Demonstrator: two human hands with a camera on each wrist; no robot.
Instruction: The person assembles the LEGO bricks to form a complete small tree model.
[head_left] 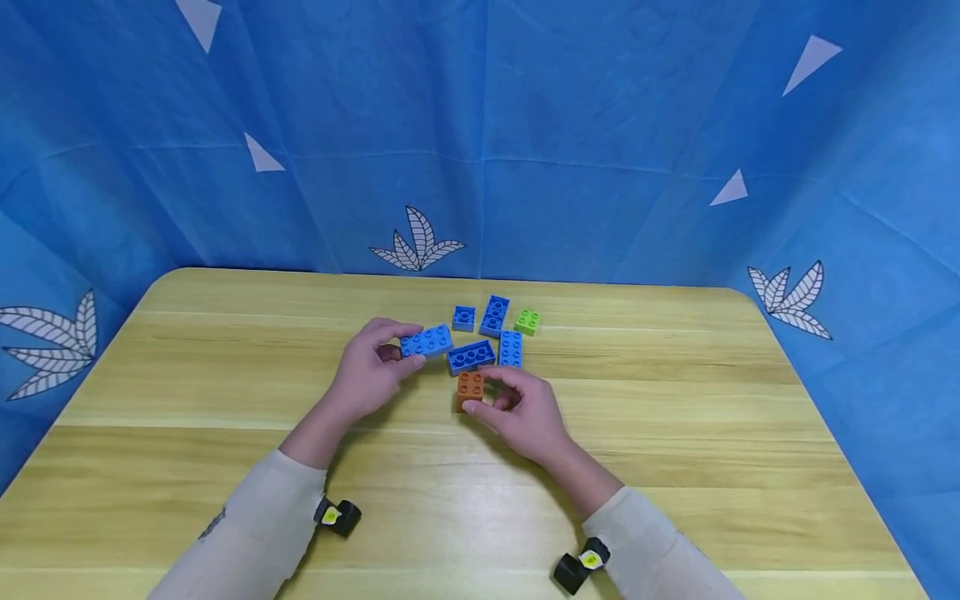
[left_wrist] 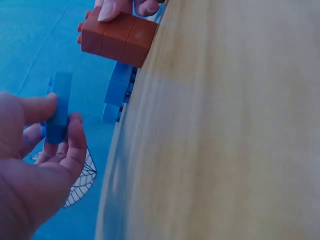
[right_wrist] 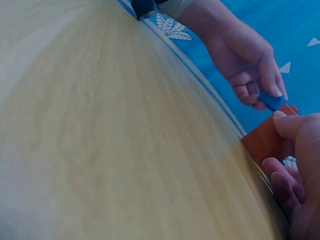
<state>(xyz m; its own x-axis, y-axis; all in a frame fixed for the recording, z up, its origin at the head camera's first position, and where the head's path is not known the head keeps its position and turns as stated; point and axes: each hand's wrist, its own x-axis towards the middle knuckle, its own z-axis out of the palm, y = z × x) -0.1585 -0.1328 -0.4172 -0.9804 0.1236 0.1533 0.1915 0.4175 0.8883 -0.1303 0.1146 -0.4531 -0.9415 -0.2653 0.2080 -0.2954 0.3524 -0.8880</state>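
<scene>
the left hand (head_left: 367, 371) has its thumb and fingers clamped on the left end of a blue brick (head_left: 426, 340), studs up and lifted off the desk (head_left: 712, 400), while the right hand (head_left: 528, 417) pinches an orange-brown stack (head_left: 470, 388) between thumb and fingers; the stack looks upright, its base on or very near the desk. the step in hand seems to be working these two pieces near each other, so a steady stack matters most — a light squeeze on opposite sides, with the top studs left bare, should brace it without tipping it. the blue brick calls for a level hold by its sides, fingertips clear of the underside, so that it does not tilt. an upturned blue brick (head_left: 471, 357) lies just beyond the stack — a low sweep across could nudge it, so a little height is safer.
</scene>
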